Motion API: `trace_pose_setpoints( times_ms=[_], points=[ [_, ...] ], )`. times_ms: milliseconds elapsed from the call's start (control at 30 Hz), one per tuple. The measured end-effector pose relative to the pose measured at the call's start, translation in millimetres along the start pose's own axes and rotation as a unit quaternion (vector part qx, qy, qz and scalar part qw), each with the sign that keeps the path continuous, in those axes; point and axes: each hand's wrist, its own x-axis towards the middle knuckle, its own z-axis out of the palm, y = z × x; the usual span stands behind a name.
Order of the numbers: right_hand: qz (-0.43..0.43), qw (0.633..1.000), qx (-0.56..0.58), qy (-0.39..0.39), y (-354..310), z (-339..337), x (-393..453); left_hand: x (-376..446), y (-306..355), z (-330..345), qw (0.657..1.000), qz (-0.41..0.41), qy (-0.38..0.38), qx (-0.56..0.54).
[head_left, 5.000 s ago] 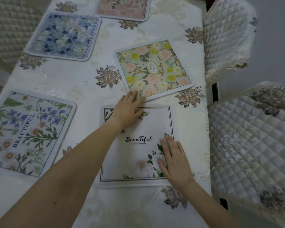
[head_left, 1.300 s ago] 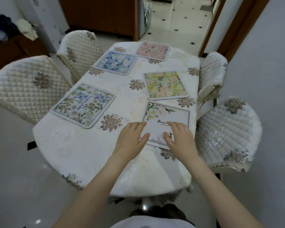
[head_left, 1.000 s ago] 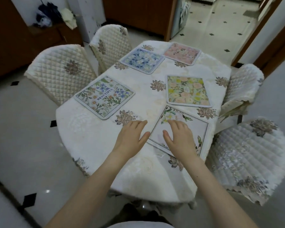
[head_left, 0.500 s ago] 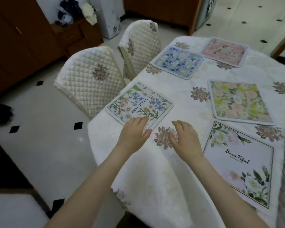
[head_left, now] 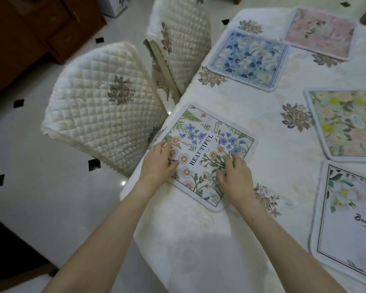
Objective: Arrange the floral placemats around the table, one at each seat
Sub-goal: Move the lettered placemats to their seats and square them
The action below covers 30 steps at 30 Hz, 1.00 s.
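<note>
Now both hands, left hand [head_left: 159, 163] and right hand [head_left: 235, 178], press loosely curled fingers on the wildflower placemat [head_left: 207, 153], likely squaring it to the quilted chair [head_left: 101, 102].

Just one view here, a wide-angle head cam looking forward and steeply down from close above the table's [head_left: 199, 250] near left edge. Table fills the right, floor and quilted chairs [head_left: 101, 102] the left; edges bend a bit.
</note>
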Motion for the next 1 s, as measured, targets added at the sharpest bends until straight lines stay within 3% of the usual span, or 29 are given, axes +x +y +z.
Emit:
trace_pose_setpoints(
  times_ms=[233,367,567,1000],
  points=[
    [0.122,0.992,-0.031,-0.023,-2,32,12,16,-26,15,0.998,-0.061,-0.01,-0.016],
    [0.168,0.985,0.015,-0.031,-3,34,15,18,-29,17,0.998,-0.056,-0.003,-0.015],
    [0.148,0.98,0.124,-0.043,1,33,20,13,-29,20,0.997,-0.067,0.006,-0.024],
    [0.104,0.992,0.033,-0.063,5,21,23,7,-22,16,0.997,-0.08,-0.011,-0.002]
  ],
)
